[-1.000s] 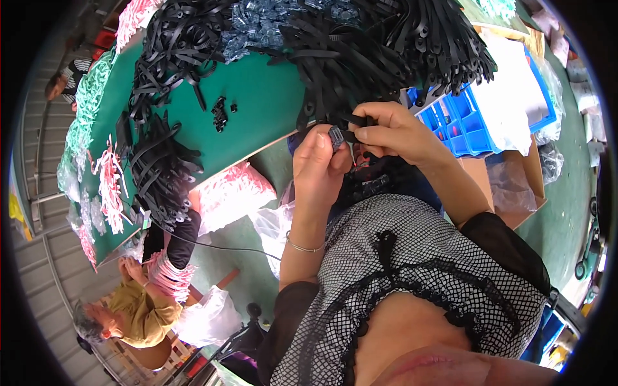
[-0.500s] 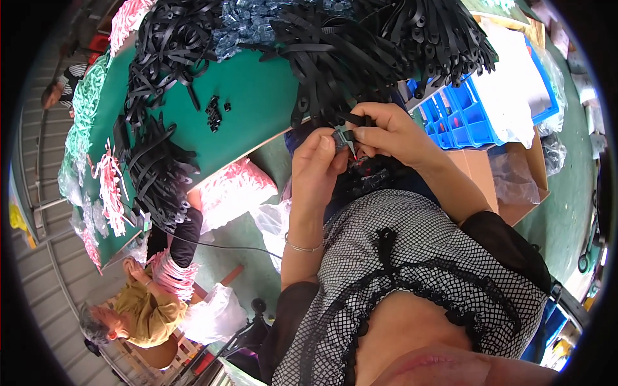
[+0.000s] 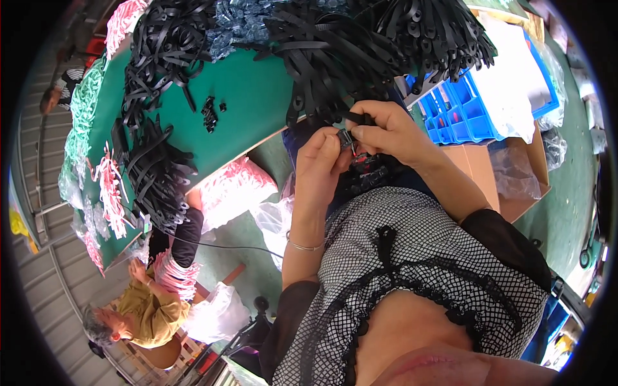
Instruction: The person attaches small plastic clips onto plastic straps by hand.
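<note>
Near the table's front edge my two hands are close together over my lap. My left hand point(image 3: 318, 157) pinches a small dark grey plastic piece point(image 3: 346, 137), which looks like a buckle. My right hand point(image 3: 394, 134) is closed on a black strap point(image 3: 362, 119), its thumb and fingertips against the same small piece. Just how strap and piece join is hidden by my fingers. Below them in my lap lies a pile of small black parts point(image 3: 367, 172) with some red among them. Beyond my hands, a large heap of black straps point(image 3: 328, 55) hangs over the table edge.
The green table point(image 3: 248, 96) carries small black pieces point(image 3: 209, 114), clear plastic parts point(image 3: 235, 26) and more black straps point(image 3: 154, 170). A blue compartment bin point(image 3: 460, 116) and a cardboard box point(image 3: 473, 170) stand at right. At lower left sits another person point(image 3: 145, 318).
A grey-green pointed piece with a red tip showed between my fingers earlier; now it is mostly out of sight. My hands have hardly moved, and the view has shifted slightly.
</note>
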Tool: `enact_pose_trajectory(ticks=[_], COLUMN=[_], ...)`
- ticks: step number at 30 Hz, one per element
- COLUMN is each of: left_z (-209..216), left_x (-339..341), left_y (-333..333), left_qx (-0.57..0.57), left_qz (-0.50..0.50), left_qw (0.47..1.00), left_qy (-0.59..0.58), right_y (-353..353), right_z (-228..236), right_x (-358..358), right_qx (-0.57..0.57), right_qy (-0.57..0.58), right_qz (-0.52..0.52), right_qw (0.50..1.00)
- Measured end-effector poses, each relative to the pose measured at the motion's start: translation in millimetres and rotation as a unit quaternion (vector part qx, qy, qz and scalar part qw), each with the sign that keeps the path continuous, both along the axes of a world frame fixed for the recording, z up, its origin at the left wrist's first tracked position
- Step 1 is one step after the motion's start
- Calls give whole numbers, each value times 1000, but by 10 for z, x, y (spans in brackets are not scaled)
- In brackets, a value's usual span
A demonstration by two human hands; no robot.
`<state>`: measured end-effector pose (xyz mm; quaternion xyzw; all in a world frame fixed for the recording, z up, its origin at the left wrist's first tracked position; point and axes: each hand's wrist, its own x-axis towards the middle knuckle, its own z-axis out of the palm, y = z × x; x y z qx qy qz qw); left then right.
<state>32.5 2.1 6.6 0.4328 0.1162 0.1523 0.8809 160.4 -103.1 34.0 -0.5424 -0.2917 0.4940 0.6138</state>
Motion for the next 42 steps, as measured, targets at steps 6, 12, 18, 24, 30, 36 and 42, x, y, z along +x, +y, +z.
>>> enact_pose_trajectory(ticks=[6,12,18,24,30,36,42], left_z=[51,66,84,109,79,116,40], left_x=[23,-78,-35,-81,-67,-77,-101], left_y=[-20,124,67,124,113,82,119], left_qx=[218,246,326,78,-44,-26,-11], left_qz=[111,48,90,9,-12,3,-4], left_qw=[964,961,939,996,999,999,999], left_qy=[106,120,59,35,7,28,46], right_y=[53,-1,9,59,41,67,94], right_z=[-233,-194,-205,-298,-243,-248,-278], right_x=[-8,-4,7,-107,-116,-147,-124], right_qx=[151,200,163,132,117,137,164], right_qy=[-327,-16,210,-82,-56,-21,-81], right_qz=[-100,-18,30,-9,-33,-33,-31], right_qw=[927,979,964,988,991,990,983])
